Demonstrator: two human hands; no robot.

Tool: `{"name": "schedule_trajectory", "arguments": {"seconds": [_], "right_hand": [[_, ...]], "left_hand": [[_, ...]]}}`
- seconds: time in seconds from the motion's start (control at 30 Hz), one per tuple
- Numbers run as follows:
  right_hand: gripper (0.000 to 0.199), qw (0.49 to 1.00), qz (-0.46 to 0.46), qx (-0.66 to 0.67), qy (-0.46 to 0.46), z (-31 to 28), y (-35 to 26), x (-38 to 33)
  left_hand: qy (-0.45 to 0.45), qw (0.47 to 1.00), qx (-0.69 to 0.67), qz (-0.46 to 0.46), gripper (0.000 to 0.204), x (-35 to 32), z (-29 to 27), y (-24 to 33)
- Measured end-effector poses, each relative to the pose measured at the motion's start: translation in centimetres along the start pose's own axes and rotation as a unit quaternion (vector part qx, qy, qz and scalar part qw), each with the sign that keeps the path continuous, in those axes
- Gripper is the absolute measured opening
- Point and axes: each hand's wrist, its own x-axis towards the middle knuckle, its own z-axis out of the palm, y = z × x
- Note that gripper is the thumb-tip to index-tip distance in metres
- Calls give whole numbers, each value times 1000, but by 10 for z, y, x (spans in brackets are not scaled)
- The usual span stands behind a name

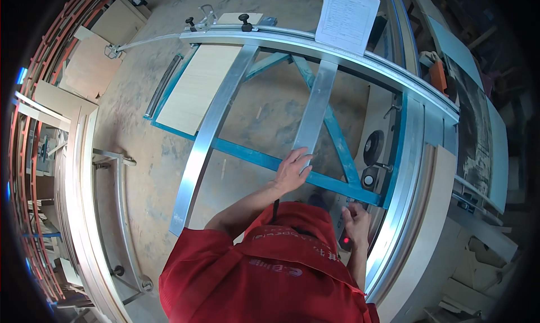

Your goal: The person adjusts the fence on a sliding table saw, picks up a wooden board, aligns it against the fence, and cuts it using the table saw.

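Observation:
My left hand (291, 172) lies over the near end of a short silver metal bar (318, 104), its fingers laid across the top. That bar spans a blue steel frame (247, 154), part of what looks like a sliding saw table. A longer silver bar (209, 134) runs alongside, to the left. Low on the right, my right hand (356, 224) has its fingers curled beside the machine's edge; what they hold, if anything, is hidden. Just below it glows a small red light (346, 241). A round black handwheel (373, 148) sits on the machine's side beyond.
A long metal fence (281, 41) with black knobs (245, 23) crosses the far side. On it leans a clipboard with paper (347, 20). A pale board (197, 87) fills the frame's left end. Stacked panels (79, 210) on a wheeled rack stand left; metal table rails (402, 210) run right.

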Motion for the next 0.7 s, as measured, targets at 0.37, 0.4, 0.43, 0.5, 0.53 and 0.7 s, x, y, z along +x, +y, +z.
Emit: {"name": "schedule_trajectory", "arguments": {"seconds": [0.37,0.4,0.43,0.5,0.53,0.7], "right_hand": [[32,991,-118,43,-43,-40,-28,262],[32,992,-113,42,-46,-43,-29,277],[31,991,-117,47,-45,-45,-32,291],[30,988,-132,57,-52,-44,-39,313],[30,987,-135,58,-67,-40,-38,321],[27,988,-106,83,-81,-16,-31,338]], "left_hand": [[35,989,97,-110,67,64,35,-39],[30,989,95,-113,67,68,40,-38],[13,985,120,-126,71,71,42,-35],[-15,972,173,-159,78,75,41,-32],[-12,969,177,-172,78,77,42,-33],[-28,976,121,-180,83,85,43,-33]]}}
